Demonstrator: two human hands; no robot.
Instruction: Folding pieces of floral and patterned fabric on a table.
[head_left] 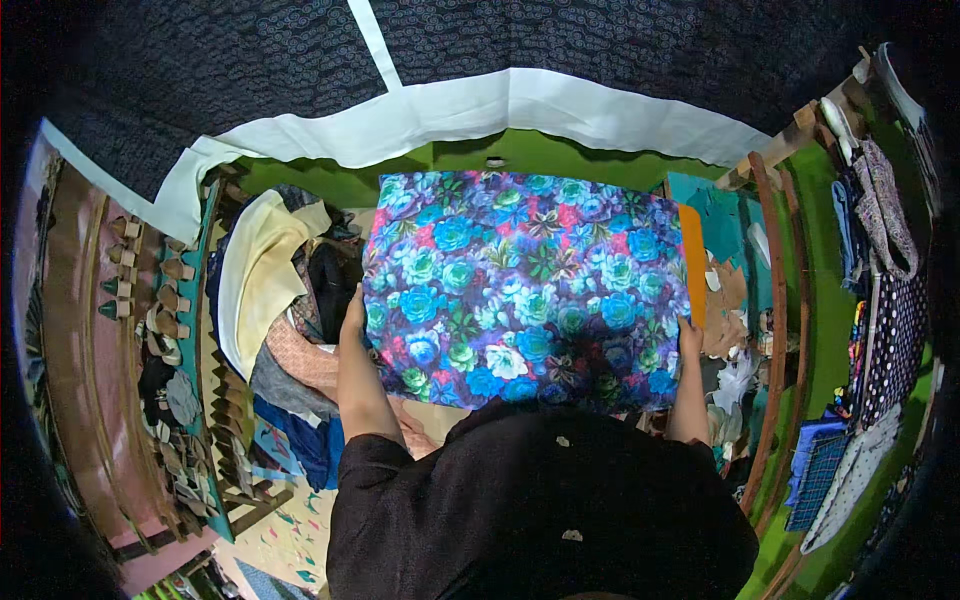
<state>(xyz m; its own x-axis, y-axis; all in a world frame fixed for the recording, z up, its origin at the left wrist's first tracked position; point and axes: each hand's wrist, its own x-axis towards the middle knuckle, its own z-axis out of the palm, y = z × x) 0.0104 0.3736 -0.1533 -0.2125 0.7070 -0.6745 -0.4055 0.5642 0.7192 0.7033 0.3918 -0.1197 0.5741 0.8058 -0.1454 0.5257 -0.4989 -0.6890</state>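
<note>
A wide, flat rectangle of floral-print fabric (pixel 520 285) spreads in front of my body, printed with blue, teal, pink and purple blooms. Its left edge is held by my left hand (pixel 355 318), whose fingers go out of sight behind it. On the opposite edge, near the lower corner, my right hand (pixel 690 338) grips it with the thumb side showing. An orange strip (pixel 692 262) runs along the right side of the fabric, just above my right hand. Whether the fabric is folded or backed by something stiff, I cannot tell.
At left, a heap of cloth (pixel 270 290) lies beside a rack of shoes (pixel 170 310). Wooden rails (pixel 780 330) and hanging garments (pixel 895 340) stand at right, near leather scraps (pixel 722 300). A dark cloth with a white border (pixel 440 115) spans the far side.
</note>
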